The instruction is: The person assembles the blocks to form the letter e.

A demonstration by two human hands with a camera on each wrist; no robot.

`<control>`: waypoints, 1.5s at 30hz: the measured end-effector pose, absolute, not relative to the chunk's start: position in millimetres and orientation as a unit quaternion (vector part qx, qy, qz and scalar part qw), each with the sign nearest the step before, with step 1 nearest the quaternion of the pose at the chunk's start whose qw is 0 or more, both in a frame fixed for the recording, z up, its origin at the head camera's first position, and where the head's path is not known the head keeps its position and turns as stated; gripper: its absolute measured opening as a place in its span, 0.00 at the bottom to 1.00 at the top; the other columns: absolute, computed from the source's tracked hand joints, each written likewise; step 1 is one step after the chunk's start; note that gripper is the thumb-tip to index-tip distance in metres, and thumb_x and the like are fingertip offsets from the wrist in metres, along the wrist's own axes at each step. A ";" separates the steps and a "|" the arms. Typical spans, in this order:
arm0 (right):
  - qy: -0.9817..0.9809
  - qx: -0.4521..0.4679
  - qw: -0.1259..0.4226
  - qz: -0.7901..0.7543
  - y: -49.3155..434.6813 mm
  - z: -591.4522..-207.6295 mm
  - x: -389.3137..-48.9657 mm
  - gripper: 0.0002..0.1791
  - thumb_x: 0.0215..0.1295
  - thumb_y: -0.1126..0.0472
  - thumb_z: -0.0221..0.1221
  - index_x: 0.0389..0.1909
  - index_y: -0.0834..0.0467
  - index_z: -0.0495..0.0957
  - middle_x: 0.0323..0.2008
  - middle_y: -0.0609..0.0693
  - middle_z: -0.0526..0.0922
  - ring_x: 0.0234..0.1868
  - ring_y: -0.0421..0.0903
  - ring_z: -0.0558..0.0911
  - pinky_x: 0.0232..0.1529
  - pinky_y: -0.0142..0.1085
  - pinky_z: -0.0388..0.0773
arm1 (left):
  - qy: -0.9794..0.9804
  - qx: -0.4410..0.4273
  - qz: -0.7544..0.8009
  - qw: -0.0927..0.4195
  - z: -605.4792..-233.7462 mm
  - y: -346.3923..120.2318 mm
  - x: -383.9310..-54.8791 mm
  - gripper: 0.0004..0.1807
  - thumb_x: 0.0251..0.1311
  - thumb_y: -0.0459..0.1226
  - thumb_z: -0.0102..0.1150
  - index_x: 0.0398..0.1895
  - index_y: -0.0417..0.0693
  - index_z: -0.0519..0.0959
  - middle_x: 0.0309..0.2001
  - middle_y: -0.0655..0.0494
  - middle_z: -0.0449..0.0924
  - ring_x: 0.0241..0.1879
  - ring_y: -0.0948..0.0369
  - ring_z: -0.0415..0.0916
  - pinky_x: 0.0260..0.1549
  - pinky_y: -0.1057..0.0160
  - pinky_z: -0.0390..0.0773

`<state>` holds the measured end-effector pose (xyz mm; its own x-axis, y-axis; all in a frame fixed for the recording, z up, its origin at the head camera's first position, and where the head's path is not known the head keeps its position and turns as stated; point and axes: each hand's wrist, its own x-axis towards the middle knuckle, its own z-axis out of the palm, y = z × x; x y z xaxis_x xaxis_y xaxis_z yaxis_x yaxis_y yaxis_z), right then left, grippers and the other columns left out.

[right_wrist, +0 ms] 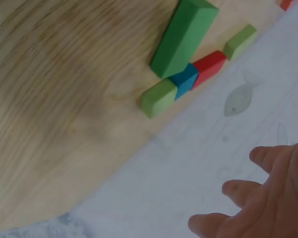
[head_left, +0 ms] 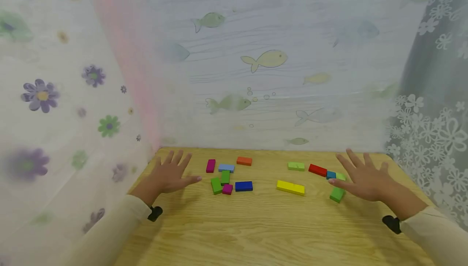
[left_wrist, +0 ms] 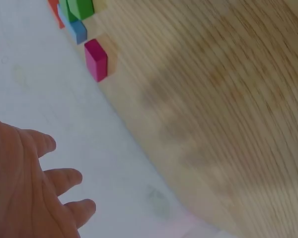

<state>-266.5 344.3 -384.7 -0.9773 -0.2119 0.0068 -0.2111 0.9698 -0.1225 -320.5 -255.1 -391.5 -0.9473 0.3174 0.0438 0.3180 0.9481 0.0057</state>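
My left hand [head_left: 170,175] is spread with straight fingers above the left of the table and holds nothing. To its right lie a magenta block [head_left: 211,166], a light blue block [head_left: 226,168], two green blocks, a small magenta block [head_left: 227,189] and a dark blue block [head_left: 243,186]. My right hand [head_left: 369,180], also spread and holding nothing, hovers at the right. In the head view its thumb partly covers a group of blocks: red [head_left: 317,170], blue [head_left: 330,175], light green, and a longer green block [right_wrist: 184,39]. Left of these are a yellow block [head_left: 290,187] and a light green block [head_left: 296,166].
An orange block [head_left: 244,161] lies near the back edge of the wooden table [head_left: 226,233]. A fish-patterned curtain [head_left: 226,75] hangs behind it. Flowered curtains stand at the left [head_left: 66,136] and right [head_left: 435,136]. Each wrist wears a black device.
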 end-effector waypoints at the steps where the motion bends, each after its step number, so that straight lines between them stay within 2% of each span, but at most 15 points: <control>1: 0.992 -0.107 0.004 -0.060 341.8 -385.3 -267.1 0.57 0.67 0.21 0.47 0.85 0.49 0.40 0.82 0.68 0.39 0.73 0.87 0.40 0.53 0.89 0.32 | -0.987 -0.161 -0.008 0.018 -392.5 -252.1 -320.6 0.59 0.61 0.80 0.37 0.85 0.51 0.51 0.83 0.38 0.45 0.81 0.33 0.41 0.69 0.20 0.40; 11: 0.990 -0.130 -0.011 -0.044 317.3 -392.3 -270.8 0.55 0.67 0.21 0.48 0.84 0.50 0.47 0.81 0.68 0.45 0.74 0.85 0.45 0.54 0.89 0.39 | -0.982 -0.190 -0.010 0.008 -407.5 -224.5 -327.9 0.58 0.61 0.79 0.37 0.85 0.52 0.50 0.83 0.39 0.45 0.82 0.36 0.41 0.70 0.22 0.40; 16: 0.988 -0.141 -0.010 -0.059 304.4 -393.9 -271.1 0.55 0.67 0.22 0.48 0.84 0.52 0.49 0.81 0.68 0.47 0.74 0.85 0.47 0.57 0.87 0.41 | -0.978 -0.210 -0.010 0.005 -415.7 -210.1 -329.4 0.58 0.61 0.78 0.42 0.85 0.53 0.51 0.83 0.42 0.46 0.82 0.37 0.40 0.71 0.23 0.41; 22: 0.983 -0.162 -0.014 -0.086 292.7 -401.1 -275.1 0.54 0.69 0.25 0.51 0.82 0.57 0.53 0.80 0.70 0.49 0.72 0.88 0.49 0.60 0.84 0.47 | -0.973 -0.231 -0.001 0.007 -422.3 -191.7 -331.8 0.61 0.56 0.81 0.46 0.85 0.56 0.52 0.84 0.47 0.47 0.82 0.40 0.42 0.72 0.25 0.46; 31: 0.984 -0.167 -0.016 -0.055 279.6 -408.9 -281.0 0.53 0.67 0.22 0.49 0.82 0.54 0.57 0.80 0.67 0.54 0.74 0.82 0.55 0.60 0.85 0.48 | -0.966 -0.256 -0.024 -0.001 -428.0 -171.1 -332.7 0.60 0.56 0.79 0.48 0.84 0.54 0.54 0.83 0.45 0.50 0.83 0.43 0.42 0.73 0.26 0.46; 36: 0.983 -0.172 -0.014 -0.063 271.5 -412.3 -282.7 0.51 0.67 0.26 0.56 0.79 0.57 0.62 0.78 0.68 0.58 0.74 0.80 0.57 0.60 0.84 0.49 | -0.964 -0.264 -0.029 0.007 -432.0 -158.2 -332.0 0.57 0.57 0.78 0.49 0.83 0.55 0.57 0.82 0.46 0.52 0.82 0.43 0.46 0.74 0.28 0.47; 38: 0.982 -0.176 -0.012 -0.066 267.8 -414.7 -284.3 0.50 0.67 0.29 0.59 0.78 0.60 0.63 0.76 0.68 0.61 0.74 0.77 0.60 0.61 0.82 0.52 | -0.964 -0.266 -0.027 0.011 -432.6 -153.1 -331.0 0.56 0.58 0.78 0.49 0.82 0.55 0.59 0.82 0.46 0.54 0.82 0.43 0.47 0.74 0.28 0.48; 40: 0.980 -0.187 -0.013 -0.064 263.3 -416.7 -286.3 0.49 0.67 0.33 0.62 0.76 0.63 0.65 0.74 0.69 0.65 0.71 0.75 0.66 0.62 0.78 0.60 | -0.963 -0.269 -0.029 0.010 -432.8 -148.1 -330.1 0.55 0.58 0.77 0.51 0.81 0.53 0.61 0.81 0.46 0.57 0.81 0.43 0.49 0.74 0.29 0.49; 45: 0.973 -0.223 -0.008 -0.056 252.3 -420.3 -292.3 0.43 0.65 0.41 0.68 0.68 0.68 0.72 0.63 0.66 0.77 0.58 0.65 0.80 0.57 0.59 0.78 | -0.956 -0.291 -0.043 0.019 -433.4 -137.9 -328.6 0.50 0.60 0.71 0.58 0.77 0.50 0.68 0.77 0.48 0.66 0.79 0.44 0.58 0.74 0.32 0.54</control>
